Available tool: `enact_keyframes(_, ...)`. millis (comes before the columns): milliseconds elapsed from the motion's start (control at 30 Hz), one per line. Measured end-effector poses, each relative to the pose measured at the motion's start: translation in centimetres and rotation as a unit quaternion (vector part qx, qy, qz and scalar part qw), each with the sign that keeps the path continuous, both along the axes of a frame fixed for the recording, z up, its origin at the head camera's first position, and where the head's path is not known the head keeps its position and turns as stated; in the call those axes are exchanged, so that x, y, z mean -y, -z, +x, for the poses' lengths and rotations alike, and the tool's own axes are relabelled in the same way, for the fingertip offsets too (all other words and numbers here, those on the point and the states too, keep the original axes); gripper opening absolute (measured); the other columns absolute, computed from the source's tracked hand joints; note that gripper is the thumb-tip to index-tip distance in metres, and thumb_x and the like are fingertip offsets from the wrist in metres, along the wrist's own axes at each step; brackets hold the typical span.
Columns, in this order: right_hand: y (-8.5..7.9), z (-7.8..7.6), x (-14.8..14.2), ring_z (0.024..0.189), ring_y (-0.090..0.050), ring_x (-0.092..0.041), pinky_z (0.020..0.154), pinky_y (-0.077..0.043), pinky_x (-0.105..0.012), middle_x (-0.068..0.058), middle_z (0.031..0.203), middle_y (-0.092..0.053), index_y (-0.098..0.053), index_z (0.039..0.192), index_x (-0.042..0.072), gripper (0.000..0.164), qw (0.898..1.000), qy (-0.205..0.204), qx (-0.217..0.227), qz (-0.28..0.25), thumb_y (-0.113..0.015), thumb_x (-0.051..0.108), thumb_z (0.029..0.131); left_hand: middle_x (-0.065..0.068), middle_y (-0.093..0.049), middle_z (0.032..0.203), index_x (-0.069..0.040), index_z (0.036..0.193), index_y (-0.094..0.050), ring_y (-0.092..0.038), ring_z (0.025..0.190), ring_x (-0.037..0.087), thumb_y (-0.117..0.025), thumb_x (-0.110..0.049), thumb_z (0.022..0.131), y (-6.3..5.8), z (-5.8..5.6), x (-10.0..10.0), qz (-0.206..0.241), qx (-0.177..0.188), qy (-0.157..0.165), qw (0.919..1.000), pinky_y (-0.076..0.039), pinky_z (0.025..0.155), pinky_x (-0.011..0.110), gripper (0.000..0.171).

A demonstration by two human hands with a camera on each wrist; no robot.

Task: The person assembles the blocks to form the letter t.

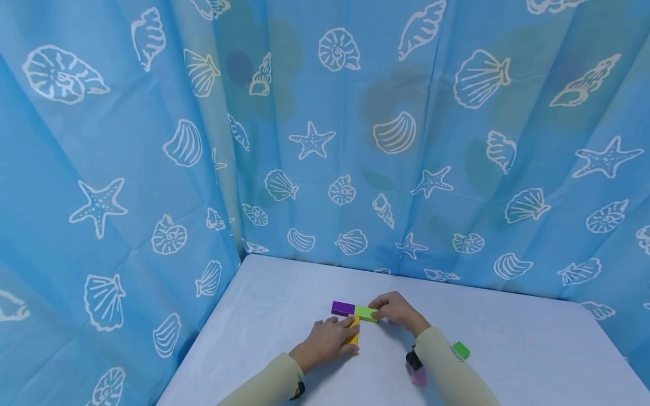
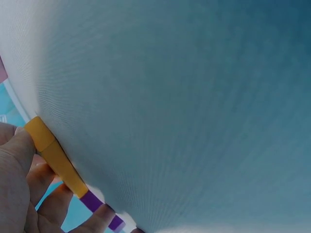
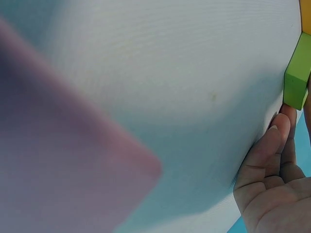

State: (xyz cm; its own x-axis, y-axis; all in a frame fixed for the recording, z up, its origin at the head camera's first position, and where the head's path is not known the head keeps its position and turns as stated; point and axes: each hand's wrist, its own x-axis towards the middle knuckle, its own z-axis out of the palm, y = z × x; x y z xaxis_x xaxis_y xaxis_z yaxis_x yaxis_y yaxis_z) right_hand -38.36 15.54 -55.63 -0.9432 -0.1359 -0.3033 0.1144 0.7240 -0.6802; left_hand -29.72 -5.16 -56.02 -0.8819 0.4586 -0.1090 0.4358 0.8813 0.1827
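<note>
In the head view, a purple block (image 1: pixel 342 308) and a light green block (image 1: pixel 363 313) lie end to end. A yellow block (image 1: pixel 354 337) runs from their joint toward the near edge, forming a T. My left hand (image 1: pixel 327 340) holds the yellow block, its thumb at the near end and its fingers along the side; a line crosses the yellow surface (image 2: pixel 60 165) in the left wrist view. My right hand (image 1: pixel 398 311) pinches the right end of the light green block, with fingertips (image 3: pixel 282 124) low at its end in the right wrist view.
A pink block (image 1: pixel 418 376) lies under the right wrist, partly covered by a black strap device (image 1: pixel 413 360). Beside the right sleeve is a darker green block (image 1: pixel 461 349). A blue curtain with shell prints (image 1: pixel 315 186) stands behind the white table (image 1: pixel 284 282).
</note>
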Motion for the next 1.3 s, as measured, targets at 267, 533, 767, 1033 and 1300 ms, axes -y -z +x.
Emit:
enact_keyframes(267,-0.2,0.1,0.1,0.089,-0.057,-0.022,0.080,-0.052,-0.038,-0.006,0.106,-0.069,-0.075,0.108,0.012,0.023,1.000,0.002,0.000,0.004,-0.075,0.014,0.084,-0.011,-0.042,0.155,-0.036,0.142,-0.053,-0.053,0.131,0.032,-0.057,-0.059,0.092,-0.1,0.0,0.0,0.000,0.000,0.001,1.0000,-0.047,0.099,0.062,0.056)
enact_keyframes(533,-0.8,0.2,-0.3,0.087,-0.058,-0.021,0.080,-0.055,-0.037,-0.007,0.109,-0.069,-0.073,0.112,0.013,0.031,1.000,-0.005,0.001,0.005,-0.078,0.022,0.083,-0.011,-0.042,0.156,-0.036,0.143,-0.052,-0.052,0.132,0.032,-0.056,-0.059,0.092,-0.1,-0.1,-0.1,-0.005,0.005,0.001,1.0000,-0.047,0.100,0.062,0.056)
enact_keyframes(767,-2.2,0.8,-1.2,0.090,-0.059,-0.019,0.081,-0.057,-0.038,-0.006,0.110,-0.068,-0.070,0.119,0.011,0.036,0.999,-0.035,-0.016,0.001,-0.077,0.023,0.086,-0.011,-0.043,0.155,-0.037,0.143,-0.052,-0.053,0.132,0.031,-0.057,-0.060,0.091,-0.1,0.0,-0.1,-0.006,0.002,-0.004,1.0000,-0.047,0.100,0.061,0.057)
enact_keyframes(1033,-4.0,1.8,-2.2,0.097,-0.061,-0.020,0.080,-0.057,-0.035,-0.011,0.115,-0.067,-0.069,0.121,0.008,0.038,0.997,-0.068,-0.031,-0.029,-0.076,0.022,0.087,-0.011,-0.041,0.156,-0.036,0.144,-0.051,-0.050,0.134,0.034,-0.055,-0.061,0.092,-0.1,0.0,0.2,0.006,0.014,-0.001,0.9999,-0.045,0.101,0.063,0.058)
enact_keyframes(1300,-4.4,2.9,-3.8,0.094,-0.061,-0.018,0.080,-0.057,-0.035,-0.008,0.113,-0.069,-0.071,0.119,0.009,0.034,0.994,-0.084,-0.039,-0.050,-0.077,0.017,0.086,-0.011,-0.041,0.156,-0.036,0.143,-0.051,-0.050,0.134,0.034,-0.055,-0.061,0.092,0.0,0.0,0.1,0.013,0.014,0.002,0.9998,-0.045,0.101,0.064,0.058)
